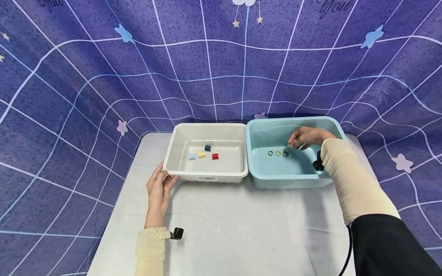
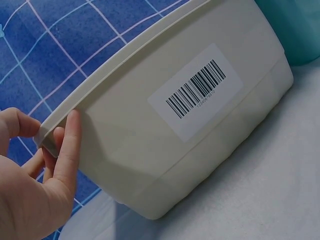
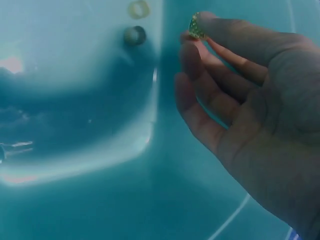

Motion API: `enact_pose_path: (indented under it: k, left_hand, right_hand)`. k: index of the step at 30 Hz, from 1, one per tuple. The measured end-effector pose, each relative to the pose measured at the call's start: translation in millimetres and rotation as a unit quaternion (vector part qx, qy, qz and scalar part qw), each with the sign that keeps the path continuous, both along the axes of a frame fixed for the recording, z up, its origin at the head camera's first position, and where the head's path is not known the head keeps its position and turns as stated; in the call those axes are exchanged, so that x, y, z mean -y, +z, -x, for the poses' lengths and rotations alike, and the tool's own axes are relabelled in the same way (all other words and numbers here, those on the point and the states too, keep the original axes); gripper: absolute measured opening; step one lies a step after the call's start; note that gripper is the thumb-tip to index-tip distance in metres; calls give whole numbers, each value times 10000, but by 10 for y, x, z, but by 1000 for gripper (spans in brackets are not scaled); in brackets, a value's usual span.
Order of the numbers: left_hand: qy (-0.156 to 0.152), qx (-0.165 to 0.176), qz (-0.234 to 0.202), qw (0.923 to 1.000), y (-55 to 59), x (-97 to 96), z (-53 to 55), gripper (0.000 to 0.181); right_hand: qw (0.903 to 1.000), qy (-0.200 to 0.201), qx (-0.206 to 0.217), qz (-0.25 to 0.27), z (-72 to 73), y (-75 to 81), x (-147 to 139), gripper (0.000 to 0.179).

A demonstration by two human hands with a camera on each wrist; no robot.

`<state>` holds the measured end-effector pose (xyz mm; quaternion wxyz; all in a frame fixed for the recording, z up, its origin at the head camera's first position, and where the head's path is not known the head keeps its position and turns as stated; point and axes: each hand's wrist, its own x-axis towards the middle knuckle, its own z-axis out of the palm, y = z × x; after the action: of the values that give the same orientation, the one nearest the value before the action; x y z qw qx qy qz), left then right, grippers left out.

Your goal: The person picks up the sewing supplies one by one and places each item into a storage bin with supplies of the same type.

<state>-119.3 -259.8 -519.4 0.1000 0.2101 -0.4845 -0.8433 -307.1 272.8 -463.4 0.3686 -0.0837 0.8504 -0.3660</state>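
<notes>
At the near left corner of a white plastic bin [image 1: 207, 174], my left hand [image 1: 159, 189] grips the rim between thumb and fingers, as the left wrist view also shows. Inside the light blue bin [image 1: 288, 177], my right hand [image 1: 309, 137] pinches a small greenish-yellow glittery ring [image 3: 195, 27] between thumb and fingertip, above the floor. On that floor lie three more rings in a row: a greenish ring [image 1: 270, 153], a yellowish ring [image 1: 278, 153] and a dark ring [image 1: 285, 153]. The pinching fingers partly hide the held ring.
In the white bin lie small spool-like cylinders: dark teal [image 1: 208, 148], light blue [image 1: 192, 156], yellow [image 1: 202, 155] and red [image 1: 215, 156]. Both bins stand side by side on a white-covered table [image 1: 241, 226]. A purple patterned curtain [image 1: 221, 61] hangs behind them.
</notes>
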Motion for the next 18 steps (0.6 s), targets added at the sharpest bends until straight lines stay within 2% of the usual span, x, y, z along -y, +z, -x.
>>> enact_pose_path:
  k: [8,18]
  left_hand:
    - [52,-42,-1,10000,-9,-2,1,45]
    - [-3,-29,30,10000,-13,9,2,45]
  right_hand:
    - [9998,40,109,-172,2,-167,7,20]
    - [9950,563,-162,-807,23,-388,10,24]
